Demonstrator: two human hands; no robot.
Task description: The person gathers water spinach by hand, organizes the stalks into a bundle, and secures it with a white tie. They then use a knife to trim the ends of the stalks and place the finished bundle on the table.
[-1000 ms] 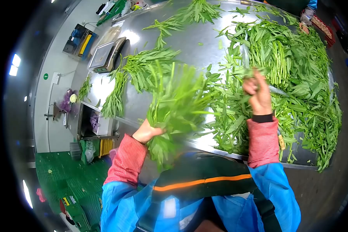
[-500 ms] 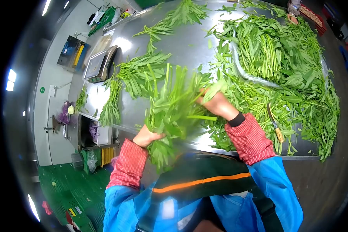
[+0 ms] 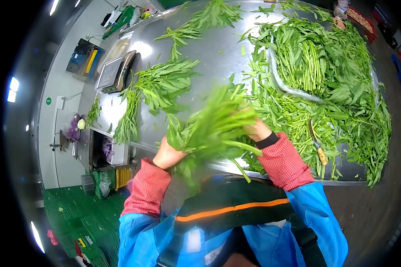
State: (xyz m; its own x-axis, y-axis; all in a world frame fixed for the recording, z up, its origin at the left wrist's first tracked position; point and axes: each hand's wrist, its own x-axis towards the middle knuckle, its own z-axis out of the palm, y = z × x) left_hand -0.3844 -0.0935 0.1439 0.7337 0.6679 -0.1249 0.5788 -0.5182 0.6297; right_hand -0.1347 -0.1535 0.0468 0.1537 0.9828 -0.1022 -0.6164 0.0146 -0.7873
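A leafy bunch of water spinach (image 3: pixel 205 133) is held between my hands above the table's near edge, smeared by motion. Its leafy end lies in my left hand (image 3: pixel 168 153), which is closed round it. At the cut stem ends, my right hand (image 3: pixel 256 130) is closed, its fingers largely hidden behind the stems. Two loose stems stick out below the right hand. Beyond it lies a big heap of water spinach (image 3: pixel 298 66), part of it in a clear plastic liner (image 3: pixel 283 88). A curved knife with a wooden handle (image 3: pixel 321 156) rests on the greens to the right.
Smaller bunches (image 3: pixel 165 82) lie on the metal table (image 3: pixel 218 58) to the left and at the back. A weighing scale (image 3: pixel 116 73) stands at the left edge. Below is an open compartment (image 3: pixel 104 151) and green floor matting (image 3: pixel 84 213).
The bunch has tipped from nearly upright towards the right, its stem ends now by my right hand. My right hand has moved slightly down; my left hand stays almost in place.
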